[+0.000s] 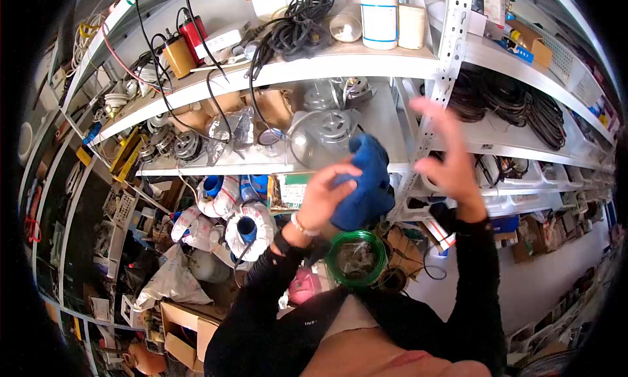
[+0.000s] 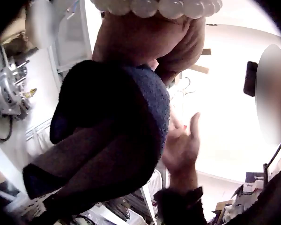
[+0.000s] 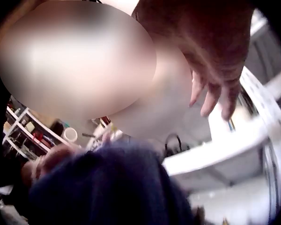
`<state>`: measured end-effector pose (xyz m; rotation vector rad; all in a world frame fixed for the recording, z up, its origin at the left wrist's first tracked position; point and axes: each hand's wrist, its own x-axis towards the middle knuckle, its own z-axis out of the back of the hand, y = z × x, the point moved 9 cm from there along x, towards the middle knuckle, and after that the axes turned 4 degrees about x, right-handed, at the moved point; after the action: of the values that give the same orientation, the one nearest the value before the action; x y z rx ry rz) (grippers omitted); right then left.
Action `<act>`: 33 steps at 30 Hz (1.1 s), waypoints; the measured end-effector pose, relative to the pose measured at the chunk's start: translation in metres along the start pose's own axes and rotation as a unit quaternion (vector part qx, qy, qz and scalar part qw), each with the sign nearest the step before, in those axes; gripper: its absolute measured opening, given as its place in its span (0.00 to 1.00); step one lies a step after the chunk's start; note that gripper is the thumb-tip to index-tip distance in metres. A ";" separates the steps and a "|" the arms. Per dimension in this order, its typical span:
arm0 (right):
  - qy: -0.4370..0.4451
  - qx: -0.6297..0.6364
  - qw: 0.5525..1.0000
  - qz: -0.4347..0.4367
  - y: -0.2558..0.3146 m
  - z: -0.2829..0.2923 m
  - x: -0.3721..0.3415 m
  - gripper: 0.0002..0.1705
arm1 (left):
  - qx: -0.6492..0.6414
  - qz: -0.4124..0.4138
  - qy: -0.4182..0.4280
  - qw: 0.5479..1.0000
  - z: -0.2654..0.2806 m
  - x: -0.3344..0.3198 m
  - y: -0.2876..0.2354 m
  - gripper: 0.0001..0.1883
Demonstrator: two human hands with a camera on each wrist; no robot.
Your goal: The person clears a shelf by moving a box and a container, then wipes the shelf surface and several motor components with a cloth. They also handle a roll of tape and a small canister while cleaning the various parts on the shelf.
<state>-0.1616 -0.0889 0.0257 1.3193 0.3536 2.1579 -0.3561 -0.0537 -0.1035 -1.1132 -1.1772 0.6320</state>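
A dark blue cloth (image 1: 364,184) hangs bunched in front of the shelves, and the left hand (image 1: 325,195) grips it with the thumb and curled fingers. The same cloth (image 2: 126,131) fills the middle of the left wrist view, below the hand (image 2: 150,40). To the right of the cloth, and apart from it, the right hand (image 1: 446,156) is raised with its fingers spread, holding nothing. In the right wrist view the right hand (image 3: 206,51) has its fingers extended above the blurred cloth (image 3: 112,187).
White metal shelves (image 1: 275,74) carry black cables (image 1: 294,30), a white bottle (image 1: 379,17) and clear plastic items. Below lie a coil of green hose (image 1: 357,282), wrapped white rolls (image 1: 250,231) and an open cardboard box (image 1: 180,351). More shelves with coiled cables (image 1: 549,119) stand at the right.
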 end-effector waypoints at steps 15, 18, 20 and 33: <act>-0.300 -0.402 0.860 0.099 -0.054 0.047 0.053 0.22 | 0.550 -0.465 -0.137 0.680 -0.061 0.140 -0.118 0.19; -0.264 -0.466 0.845 -0.006 -0.099 0.027 0.080 0.30 | 0.676 -0.403 -0.138 0.601 -0.067 0.187 -0.089 0.24; -0.273 -0.474 0.835 -0.054 -0.102 0.014 0.086 0.30 | 0.701 -0.378 -0.149 0.586 -0.059 0.194 -0.078 0.24; -0.207 -0.371 0.904 0.048 -0.079 -0.057 0.124 0.36 | 0.724 -0.285 -0.245 0.578 0.016 0.178 -0.084 0.27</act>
<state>-0.2270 0.0522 0.0485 1.2782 -0.6585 1.7224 -0.3280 0.0746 0.0435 0.8994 -0.8879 1.0579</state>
